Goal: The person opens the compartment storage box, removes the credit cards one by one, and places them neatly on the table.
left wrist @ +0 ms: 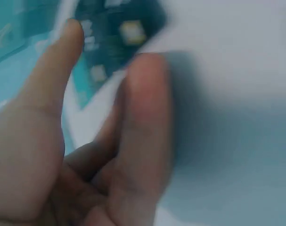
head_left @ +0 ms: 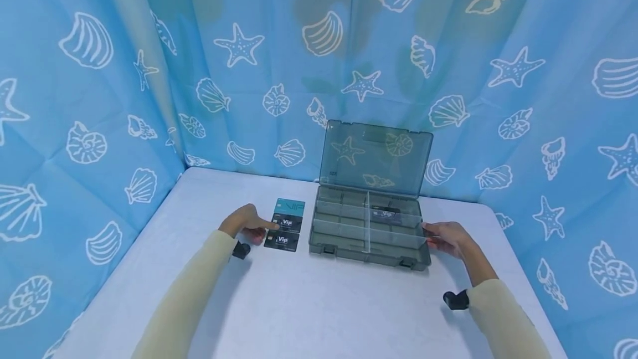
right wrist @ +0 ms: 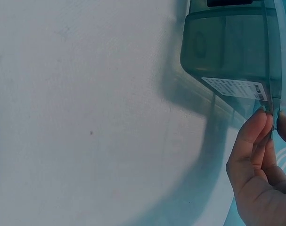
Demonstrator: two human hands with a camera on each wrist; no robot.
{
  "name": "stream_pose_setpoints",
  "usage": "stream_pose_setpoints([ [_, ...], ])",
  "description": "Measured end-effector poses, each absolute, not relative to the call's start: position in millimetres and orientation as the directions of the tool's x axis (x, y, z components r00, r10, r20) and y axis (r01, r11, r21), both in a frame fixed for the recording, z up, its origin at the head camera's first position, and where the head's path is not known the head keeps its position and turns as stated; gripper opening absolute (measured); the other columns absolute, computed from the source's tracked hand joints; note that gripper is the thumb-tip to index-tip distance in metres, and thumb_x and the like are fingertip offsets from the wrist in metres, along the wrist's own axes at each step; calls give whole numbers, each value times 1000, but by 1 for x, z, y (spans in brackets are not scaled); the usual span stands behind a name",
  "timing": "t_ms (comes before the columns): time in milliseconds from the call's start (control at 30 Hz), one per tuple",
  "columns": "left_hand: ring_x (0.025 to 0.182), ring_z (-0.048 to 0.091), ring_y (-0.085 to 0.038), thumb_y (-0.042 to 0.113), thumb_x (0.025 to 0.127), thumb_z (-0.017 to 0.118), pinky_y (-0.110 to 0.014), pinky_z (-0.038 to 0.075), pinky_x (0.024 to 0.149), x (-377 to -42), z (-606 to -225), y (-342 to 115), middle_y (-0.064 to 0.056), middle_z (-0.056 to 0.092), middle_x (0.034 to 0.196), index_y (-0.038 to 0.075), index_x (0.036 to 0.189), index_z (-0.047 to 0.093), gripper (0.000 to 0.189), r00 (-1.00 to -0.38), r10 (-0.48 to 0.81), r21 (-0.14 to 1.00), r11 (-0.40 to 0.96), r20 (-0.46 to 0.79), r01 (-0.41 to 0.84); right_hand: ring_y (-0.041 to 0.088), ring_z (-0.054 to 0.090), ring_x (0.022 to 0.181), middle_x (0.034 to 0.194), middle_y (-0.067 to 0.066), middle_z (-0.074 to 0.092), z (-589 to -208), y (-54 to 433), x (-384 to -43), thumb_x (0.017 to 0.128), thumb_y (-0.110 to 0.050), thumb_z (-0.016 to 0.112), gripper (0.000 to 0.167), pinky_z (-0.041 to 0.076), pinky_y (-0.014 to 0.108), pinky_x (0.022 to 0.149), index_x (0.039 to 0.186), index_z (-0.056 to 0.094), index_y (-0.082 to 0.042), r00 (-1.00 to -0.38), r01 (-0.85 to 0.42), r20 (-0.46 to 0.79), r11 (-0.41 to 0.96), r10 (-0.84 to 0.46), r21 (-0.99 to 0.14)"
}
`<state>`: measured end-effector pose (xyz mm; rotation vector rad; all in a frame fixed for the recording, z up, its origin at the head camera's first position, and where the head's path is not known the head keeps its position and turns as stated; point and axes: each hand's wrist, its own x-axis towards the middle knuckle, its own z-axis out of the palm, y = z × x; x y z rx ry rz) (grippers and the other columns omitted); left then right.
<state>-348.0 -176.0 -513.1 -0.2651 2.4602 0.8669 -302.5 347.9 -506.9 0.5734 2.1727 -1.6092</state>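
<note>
Three cards lie in a column on the table's left half: a teal card at the back, then a black Vip card and another black Vip card in front. My left hand is at their left side, one extended finger reaching over the middle card. In the left wrist view, a blurred dark card shows beyond the parted fingertips of the left hand. My right hand pinches the right side wall of a grey translucent compartment box; the right wrist view shows this right hand at the box edge.
The box lid stands raised at the back. Clear dividers split the inside, and a dark Vip card lies in a right-hand compartment. Blue shell-patterned curtains enclose the white table.
</note>
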Motion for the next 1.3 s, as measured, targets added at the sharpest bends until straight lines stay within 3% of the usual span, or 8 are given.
stream_pose_setpoints([
  [100,56,64,-14,50,83,74,-24,53,55,-355,-500,-171,-9,68,71,-2,88,70,53,-866,39,612,723,-498,-319,17,62,80,101,12,57,-506,350,-304,98,-26,61,53,57,28,75,134,45,10,-847,529,-520,258,109,-808],
  [300,60,67,-18,38,96,61,-35,59,67,-354,-483,-131,-13,68,77,-8,96,67,46,-940,136,808,559,-312,-187,17,62,80,99,11,58,-507,350,-306,97,-26,62,50,57,28,77,132,48,8,-839,544,-530,253,125,-800],
  [433,62,69,-17,32,94,67,-34,59,67,-352,-486,-101,-10,69,77,-8,100,69,40,-964,154,797,598,-216,-83,17,62,79,99,12,58,-507,350,-306,97,-26,62,51,57,28,76,132,47,9,-842,539,-522,257,135,-802],
  [700,67,69,-18,1,87,71,-27,58,61,-344,-504,-77,-9,68,80,-4,89,72,6,-966,213,807,590,-145,8,17,62,78,97,11,58,-510,350,-303,98,-26,61,50,57,27,73,131,48,10,-856,516,-503,257,121,-817],
  [833,68,69,-18,2,91,65,-28,58,61,-340,-510,-73,-10,69,81,-5,92,72,10,-962,239,833,552,-129,25,17,61,79,98,11,57,-511,353,-300,98,-25,61,50,56,26,73,130,48,10,-856,516,-502,249,122,-820],
  [1067,72,70,-21,11,94,60,-32,59,67,-351,-492,-59,-14,69,89,-5,102,68,20,-994,67,924,378,-89,-58,18,62,79,98,12,59,-512,354,-298,97,-26,62,53,57,29,75,133,47,11,-852,522,-508,252,124,-815],
  [1200,84,68,-24,16,98,55,-39,58,80,-359,-481,-42,-18,67,99,-6,111,65,27,-990,120,968,248,-72,-40,18,63,77,96,12,59,-512,354,-300,96,-26,63,53,57,29,73,132,48,10,-851,525,-507,254,134,-813],
  [1300,90,68,-25,17,98,54,-40,55,85,-363,-477,-26,-17,68,100,-6,108,67,28,-984,170,969,246,-52,-8,17,63,75,94,11,60,-511,353,-301,96,-26,63,52,57,27,71,131,48,10,-853,521,-504,260,134,-813],
])
